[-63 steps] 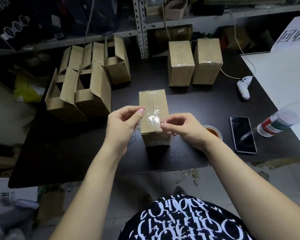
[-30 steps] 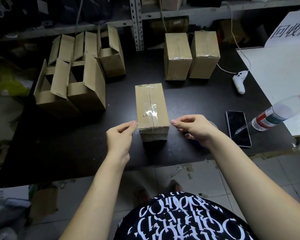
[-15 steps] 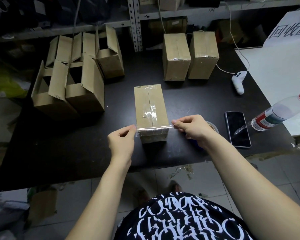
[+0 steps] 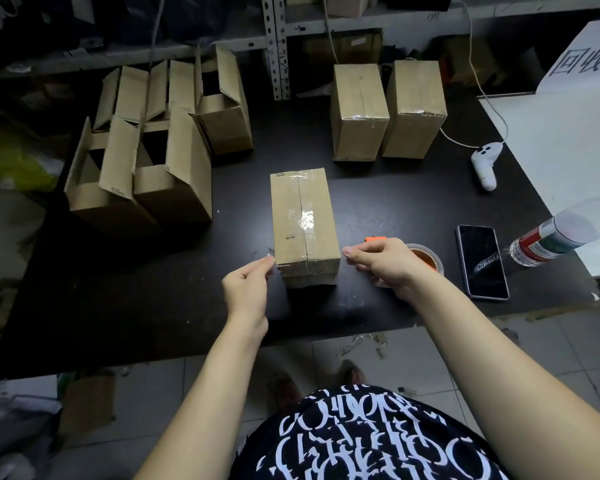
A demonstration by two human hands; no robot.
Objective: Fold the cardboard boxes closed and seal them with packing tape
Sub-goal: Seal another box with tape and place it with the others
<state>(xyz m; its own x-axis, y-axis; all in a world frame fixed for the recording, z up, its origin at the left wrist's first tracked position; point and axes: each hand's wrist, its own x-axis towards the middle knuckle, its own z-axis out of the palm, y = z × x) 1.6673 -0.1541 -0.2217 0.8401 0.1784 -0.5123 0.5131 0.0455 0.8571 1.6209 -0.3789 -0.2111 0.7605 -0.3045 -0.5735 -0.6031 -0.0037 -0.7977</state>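
Tape strip [image 4: 307,266] now laid across box [image 4: 303,216], left hand [image 4: 246,285] fingers pinching its end, right hand [image 4: 383,263] fingers curled, grip unclear

The box [image 4: 303,216] between my left hand [image 4: 248,289] and right hand [image 4: 385,263] is matt brown cardboard, with glossy clear tape [image 4: 306,220] along its seam. The table [image 4: 118,289] under it is matt black, slightly scuffed. Right of my right hand, the phone [image 4: 482,261] is glossy.

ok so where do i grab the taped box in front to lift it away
Probably by its two long side walls, one hand from each side. The taped box lies with its long axis pointing away, and its taped top is flat, with no edge to pinch.
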